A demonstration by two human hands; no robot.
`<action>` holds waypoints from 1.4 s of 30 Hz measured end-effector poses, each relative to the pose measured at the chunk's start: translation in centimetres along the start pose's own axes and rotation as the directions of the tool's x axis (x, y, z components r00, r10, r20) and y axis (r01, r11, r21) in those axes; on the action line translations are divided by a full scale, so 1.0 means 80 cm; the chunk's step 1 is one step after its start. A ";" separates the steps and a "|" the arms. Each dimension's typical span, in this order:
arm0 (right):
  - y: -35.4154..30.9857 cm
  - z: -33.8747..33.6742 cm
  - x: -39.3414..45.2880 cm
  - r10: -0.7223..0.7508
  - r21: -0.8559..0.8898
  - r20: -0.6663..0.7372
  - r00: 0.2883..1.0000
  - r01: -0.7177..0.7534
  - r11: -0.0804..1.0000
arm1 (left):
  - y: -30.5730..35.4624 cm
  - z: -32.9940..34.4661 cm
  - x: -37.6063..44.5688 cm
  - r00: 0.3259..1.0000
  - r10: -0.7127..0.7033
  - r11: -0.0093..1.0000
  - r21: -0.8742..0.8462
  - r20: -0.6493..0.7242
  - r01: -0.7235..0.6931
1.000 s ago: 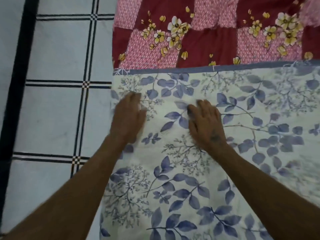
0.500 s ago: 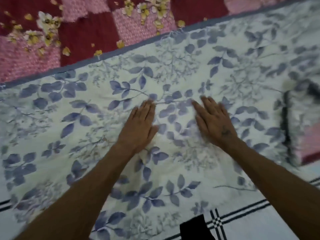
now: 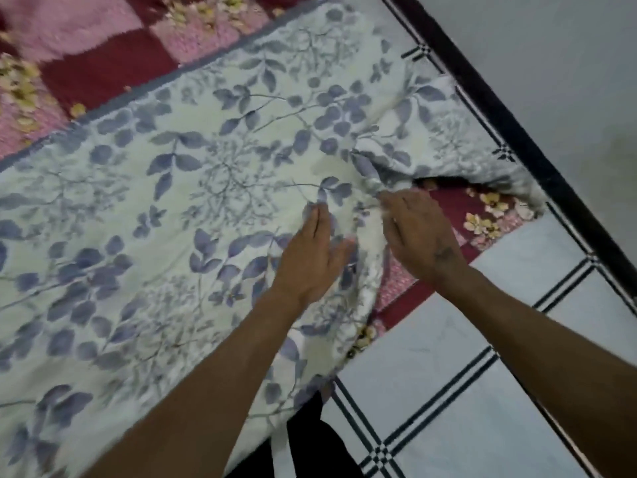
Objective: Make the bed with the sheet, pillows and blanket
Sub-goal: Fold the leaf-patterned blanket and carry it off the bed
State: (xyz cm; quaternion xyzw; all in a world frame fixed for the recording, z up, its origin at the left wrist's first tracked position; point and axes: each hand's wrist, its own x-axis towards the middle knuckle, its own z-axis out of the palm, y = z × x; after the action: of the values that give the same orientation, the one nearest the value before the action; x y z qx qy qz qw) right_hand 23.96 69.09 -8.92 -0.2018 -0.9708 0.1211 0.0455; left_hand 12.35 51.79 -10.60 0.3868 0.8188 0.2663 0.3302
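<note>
A white blanket with blue leaf print lies spread over a red and pink floral sheet. Its right end is folded back and bunched, leaving a strip of the sheet bare at the bed's corner. My left hand lies flat on the blanket with straight fingers, just left of the fold. My right hand sits on the bunched edge, fingertips pinching the twisted cloth at the fold. No pillows are in view.
White floor tiles with thin black double lines lie to the right of the bed. A thick black band runs along the base of the grey wall. A dark trouser leg shows at the bottom.
The view has swung right to the blanket's end. Both hands slid right along the blanket; the right hand went from lying flat to pinching the folded-back edge.
</note>
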 end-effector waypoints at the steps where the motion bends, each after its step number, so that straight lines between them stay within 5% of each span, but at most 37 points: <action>1: 0.009 -0.007 0.002 0.064 0.043 -0.040 0.997 -0.062 0.997 | 0.017 0.004 0.014 1.000 0.002 1.000 -0.008 -0.004 -0.002; 6: 0.086 -0.017 0.034 0.353 0.235 0.036 0.935 -0.351 0.906 | 0.058 0.017 0.110 0.980 -0.093 0.987 -0.146 -0.178 0.067; 13: 0.177 -0.010 0.097 0.356 0.308 0.023 0.934 -0.345 0.886 | 0.077 -0.007 0.210 0.942 -0.158 0.923 -0.384 -0.295 0.034; 15: 0.204 -0.018 0.119 0.408 0.329 -0.036 0.912 -0.375 0.867 | 0.088 -0.013 0.236 0.947 -0.065 0.953 -0.302 -0.315 -0.035; 18: 0.228 -0.026 0.129 0.466 0.431 -0.093 0.880 -0.387 0.815 | 0.114 -0.006 0.254 0.975 0.116 0.979 -0.145 -0.192 -0.145; 24: 0.278 -0.035 0.088 0.485 0.471 -0.013 0.874 -0.423 0.774 | 0.161 0.047 0.260 0.966 0.255 0.967 -0.018 -0.044 -0.256; 29: 0.316 -0.044 0.031 0.539 0.516 0.040 0.841 -0.479 0.710 | 0.195 0.100 0.260 0.967 0.231 0.972 -0.077 0.109 -0.224; 33: 0.352 -0.047 -0.016 0.655 0.518 0.120 0.746 -0.610 0.600 | 0.226 0.149 0.259 0.938 0.204 0.979 -0.043 0.279 -0.200; 36: 0.385 -0.035 -0.033 0.718 0.444 0.338 0.609 -0.776 0.448 | 0.236 0.163 0.265 0.971 0.142 0.988 0.023 0.193 -0.150; 38: 0.398 -0.025 -0.038 0.703 0.339 0.440 0.559 -0.828 0.447 | 0.236 0.166 0.262 0.986 0.134 0.986 0.088 0.096 -0.142; 42: 0.387 -0.022 -0.018 0.754 0.336 0.189 0.629 -0.763 0.552 | 0.228 0.163 0.242 0.984 0.129 0.983 0.146 -0.122 -0.111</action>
State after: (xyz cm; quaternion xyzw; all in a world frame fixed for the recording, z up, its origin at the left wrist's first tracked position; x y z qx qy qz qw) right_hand 37.31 96.45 -15.15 -0.5853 -0.7452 0.3192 0.0164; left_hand 21.10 80.03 -12.78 0.4390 0.8304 0.2531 0.2316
